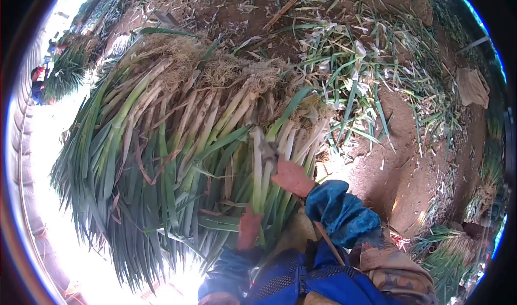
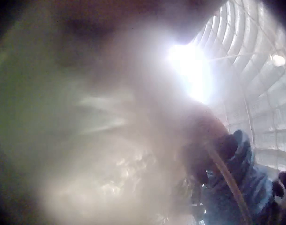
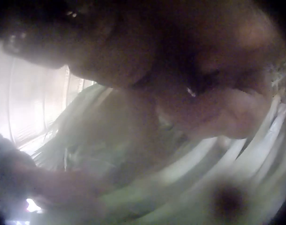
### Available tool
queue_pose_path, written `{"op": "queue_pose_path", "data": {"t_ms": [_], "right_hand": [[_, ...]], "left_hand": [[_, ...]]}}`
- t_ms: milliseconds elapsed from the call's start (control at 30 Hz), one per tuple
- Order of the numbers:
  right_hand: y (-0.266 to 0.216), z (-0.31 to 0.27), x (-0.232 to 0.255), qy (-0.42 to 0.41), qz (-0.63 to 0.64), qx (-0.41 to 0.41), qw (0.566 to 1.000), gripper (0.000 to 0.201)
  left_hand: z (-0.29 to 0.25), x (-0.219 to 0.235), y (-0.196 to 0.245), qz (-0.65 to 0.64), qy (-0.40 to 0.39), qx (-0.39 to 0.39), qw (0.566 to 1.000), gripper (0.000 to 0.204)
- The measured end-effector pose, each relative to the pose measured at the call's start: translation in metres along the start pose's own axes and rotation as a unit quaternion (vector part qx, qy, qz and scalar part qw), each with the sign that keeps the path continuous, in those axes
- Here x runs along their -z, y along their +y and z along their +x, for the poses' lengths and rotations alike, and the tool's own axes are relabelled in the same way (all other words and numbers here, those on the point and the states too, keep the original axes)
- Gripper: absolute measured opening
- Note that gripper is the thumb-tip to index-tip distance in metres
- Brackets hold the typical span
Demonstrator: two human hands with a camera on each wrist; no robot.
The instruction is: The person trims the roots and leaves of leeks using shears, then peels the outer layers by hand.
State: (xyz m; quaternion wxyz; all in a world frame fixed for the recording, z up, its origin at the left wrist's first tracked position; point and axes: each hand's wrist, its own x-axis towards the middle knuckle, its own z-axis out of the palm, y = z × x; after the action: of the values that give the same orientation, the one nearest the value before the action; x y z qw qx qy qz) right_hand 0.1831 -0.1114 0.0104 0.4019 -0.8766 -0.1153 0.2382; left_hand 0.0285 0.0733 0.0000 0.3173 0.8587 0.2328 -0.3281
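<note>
A large heap of green onions (image 1: 177, 138) lies in front of me, roots at the far side and green leaves toward me. My left hand (image 1: 249, 228) grips a pale green onion stalk (image 1: 258, 181) low down, where white turns to green. Higher up the same stalk, my right hand (image 1: 291, 177) has its dark, greyish fingertips (image 1: 269, 151) pinched against it. In the right wrist view, curled fingers of the right hand (image 3: 218, 110) lie over white stalks (image 3: 190, 161), with the left hand (image 3: 63, 185) at lower left. Blur covers most of the left wrist view.
Stripped leaves and peelings (image 1: 355, 62) litter the brown soil (image 1: 398, 127) beyond and to the right. Another onion bundle (image 1: 452, 256) lies at lower right, and a further heap (image 1: 67, 71) stands far left beside a person (image 1: 37, 84). A beige cloth (image 1: 473, 87) lies at the right.
</note>
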Motion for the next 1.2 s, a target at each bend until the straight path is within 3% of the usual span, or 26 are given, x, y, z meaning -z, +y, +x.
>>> {"op": "queue_pose_path", "data": {"t_ms": [33, 67, 100, 133, 167, 200, 267, 333, 400, 467, 567, 600, 667, 700, 733, 800, 833, 933, 967, 1067, 1200], "right_hand": [[0.008, 0.003, -0.007, 0.046, 0.003, 0.006, 0.999, 0.044], [0.006, -0.002, -0.006, 0.023, -0.003, 0.002, 1.000, 0.044], [-0.001, -0.012, 0.000, 0.000, -0.011, -0.004, 1.000, 0.044], [-0.009, -0.024, 0.007, -0.022, -0.020, -0.012, 0.999, 0.044], [-0.016, -0.035, 0.011, -0.080, -0.024, -0.023, 0.996, 0.043], [-0.016, -0.036, 0.011, -0.087, -0.026, -0.026, 0.996, 0.043], [-0.013, -0.039, 0.011, -0.102, -0.025, -0.036, 0.994, 0.044], [-0.002, -0.025, 0.010, -0.051, -0.046, -0.049, 0.996, 0.045], [0.000, -0.026, 0.008, -0.033, -0.046, -0.034, 0.998, 0.046], [-0.009, -0.042, 0.011, -0.045, -0.033, 0.013, 0.998, 0.048], [-0.026, -0.067, 0.023, -0.143, -0.046, -0.049, 0.987, 0.053], [-0.022, -0.068, 0.025, -0.116, -0.052, -0.062, 0.990, 0.053], [-0.009, -0.077, 0.030, -0.066, -0.068, -0.087, 0.992, 0.054], [0.020, -0.078, 0.014, 0.010, -0.086, -0.027, 0.996, 0.056], [0.028, -0.073, 0.011, 0.012, -0.080, -0.041, 0.996, 0.058], [0.043, -0.055, 0.019, 0.019, -0.072, -0.071, 0.995, 0.062], [0.056, -0.042, 0.012, 0.067, -0.104, -0.063, 0.990, 0.062], [0.065, -0.031, 0.006, 0.131, -0.130, -0.048, 0.982, 0.056], [0.061, -0.041, 0.003, 0.139, -0.128, -0.029, 0.982, 0.045], [0.037, -0.065, 0.000, -0.011, -0.064, -0.148, 0.987, 0.068], [0.069, -0.043, -0.029, 0.091, -0.077, -0.130, 0.984, 0.062]], "left_hand": [[-0.004, 0.012, 0.002, 0.008, -0.039, -0.006, 0.999, 0.060], [-0.005, 0.023, 0.001, 0.016, -0.078, -0.013, 0.997, 0.062], [0.000, 0.034, -0.018, 0.122, -0.088, -0.146, 0.978, 0.062], [0.009, 0.049, -0.048, 0.224, -0.096, -0.276, 0.930, 0.063], [0.007, 0.056, -0.056, 0.267, -0.109, -0.286, 0.914, 0.060], [0.005, 0.063, -0.063, 0.309, -0.121, -0.298, 0.895, 0.057], [-0.022, 0.079, -0.053, 0.279, -0.166, -0.086, 0.942, 0.046], [-0.023, 0.037, -0.133, 0.227, -0.168, -0.112, 0.953, 0.039], [-0.035, 0.022, -0.147, 0.161, -0.203, -0.097, 0.961, 0.033], [-0.069, 0.013, -0.105, 0.119, -0.234, -0.083, 0.961, 0.030], [-0.077, 0.009, -0.076, 0.153, -0.184, -0.155, 0.958, 0.030], [-0.072, 0.013, -0.066, 0.150, -0.159, -0.167, 0.961, 0.031], [-0.042, 0.027, -0.018, 0.056, -0.116, -0.108, 0.986, 0.035], [-0.026, 0.017, -0.020, 0.045, -0.043, -0.174, 0.983, 0.038], [-0.003, 0.005, -0.024, 0.033, 0.033, -0.240, 0.970, 0.040], [0.039, -0.010, -0.011, -0.086, -0.005, -0.119, 0.989, 0.043], [0.054, -0.020, -0.010, -0.143, -0.028, -0.055, 0.988, 0.044], [0.077, -0.029, -0.017, -0.194, -0.047, -0.081, 0.976, 0.043], [0.079, -0.032, -0.022, -0.199, -0.043, -0.073, 0.976, 0.042], [0.075, -0.022, -0.007, -0.207, -0.044, -0.062, 0.975, 0.039], [0.069, -0.008, 0.013, -0.187, -0.029, -0.091, 0.978, 0.037]]}}
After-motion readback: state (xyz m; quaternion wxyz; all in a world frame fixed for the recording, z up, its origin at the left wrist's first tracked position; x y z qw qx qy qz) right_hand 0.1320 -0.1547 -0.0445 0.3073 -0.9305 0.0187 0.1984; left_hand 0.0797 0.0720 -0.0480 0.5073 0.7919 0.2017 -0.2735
